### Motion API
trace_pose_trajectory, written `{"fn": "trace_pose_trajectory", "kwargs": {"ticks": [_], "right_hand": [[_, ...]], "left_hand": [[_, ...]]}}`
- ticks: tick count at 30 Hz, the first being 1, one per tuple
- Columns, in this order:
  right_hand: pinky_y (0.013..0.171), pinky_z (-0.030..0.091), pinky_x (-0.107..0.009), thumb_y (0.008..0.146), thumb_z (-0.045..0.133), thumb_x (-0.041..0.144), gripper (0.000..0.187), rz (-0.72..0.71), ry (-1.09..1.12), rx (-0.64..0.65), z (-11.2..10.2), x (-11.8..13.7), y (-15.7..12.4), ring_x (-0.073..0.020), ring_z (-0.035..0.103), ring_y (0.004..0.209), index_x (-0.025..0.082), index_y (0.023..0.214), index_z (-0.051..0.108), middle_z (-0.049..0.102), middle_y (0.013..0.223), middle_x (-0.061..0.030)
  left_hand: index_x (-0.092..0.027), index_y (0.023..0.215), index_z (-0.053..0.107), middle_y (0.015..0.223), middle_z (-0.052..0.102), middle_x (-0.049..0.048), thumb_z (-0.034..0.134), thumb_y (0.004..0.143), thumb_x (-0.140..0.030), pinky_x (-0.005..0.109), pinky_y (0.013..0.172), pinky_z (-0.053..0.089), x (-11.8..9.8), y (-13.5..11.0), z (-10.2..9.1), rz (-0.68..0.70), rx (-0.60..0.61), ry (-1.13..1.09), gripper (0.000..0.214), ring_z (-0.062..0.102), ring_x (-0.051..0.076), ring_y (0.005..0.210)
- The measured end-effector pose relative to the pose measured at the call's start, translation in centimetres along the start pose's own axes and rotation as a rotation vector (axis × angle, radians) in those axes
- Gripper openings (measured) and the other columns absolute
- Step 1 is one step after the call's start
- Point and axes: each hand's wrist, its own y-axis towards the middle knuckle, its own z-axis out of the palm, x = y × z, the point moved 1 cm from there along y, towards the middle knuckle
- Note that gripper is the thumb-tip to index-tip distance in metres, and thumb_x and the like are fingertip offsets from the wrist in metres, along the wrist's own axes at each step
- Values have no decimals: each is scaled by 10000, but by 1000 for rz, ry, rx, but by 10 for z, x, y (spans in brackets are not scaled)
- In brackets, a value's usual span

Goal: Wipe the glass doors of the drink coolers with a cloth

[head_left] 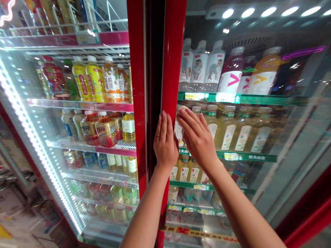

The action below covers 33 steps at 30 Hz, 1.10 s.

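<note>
My left hand (pixel 165 143) lies flat on the red door frame (pixel 173 51) of a glass-front drinks fridge, fingers stretched upward and side by side. A thin ring shows on one finger. Just to its right, my right hand (pixel 200 139) rests against the glass door (pixel 289 131), its fingers extended and slanting up to the left. A small pale thing (pixel 181 107) shows at those fingertips; I cannot tell whether it is a cloth under them or a bottle cap behind the glass. A bottle with a white label (pixel 179 132) is partly hidden behind my right hand.
Drink bottles (pixel 243 132) stand on green-edged shelves behind the right door. The left fridge section holds more bottles (pixel 93 79) on pink-edged shelves, beside a bright light strip (pixel 38 151). A dark gap (pixel 154 69) runs between the red frames. A printed tape strip (pixel 196 233) crosses low.
</note>
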Motion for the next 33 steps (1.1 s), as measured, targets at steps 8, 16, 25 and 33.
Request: {"fn": "trace_pose_trajectory", "kwargs": {"ticks": [8, 16, 25, 33], "right_hand": [[1374, 335, -557, 1068, 409, 34, 740, 61, 6, -115, 0, -4, 4, -229, 438, 1611, 354, 1729, 320, 540, 1687, -52], [1343, 400, -551, 1076, 440, 52, 756, 10, -51, -60, -4, -7, -16, -239, 469, 1592, 346, 1748, 257, 569, 1661, -79], [1353, 380, -579, 1083, 386, 57, 737, 89, 7, -103, -1, -7, -7, -235, 446, 1606, 387, 1734, 287, 563, 1671, -41], [1331, 415, -568, 1098, 429, 71, 723, 74, -36, -148, -13, -19, -17, -247, 472, 1591, 385, 1734, 290, 568, 1667, -70]], "left_hand": [[-282, 1769, 1, 1837, 203, 30, 326, 1128, -131, 452, 1408, 278, -3, 1, 1, 9, -24, 58, 735, 206, 213, 1699], [-281, 1770, 18, 1827, 224, 34, 366, 1116, -129, 471, 1406, 285, -2, -1, 2, 16, -32, 82, 756, 222, 226, 1696], [-258, 1770, 91, 1813, 279, 50, 390, 1103, -122, 452, 1393, 319, -3, -1, 2, 21, -73, 92, 744, 262, 215, 1689], [-259, 1769, 64, 1813, 264, 39, 368, 1081, -87, 469, 1396, 313, -2, -3, 2, 44, -61, 97, 772, 249, 220, 1688]]}}
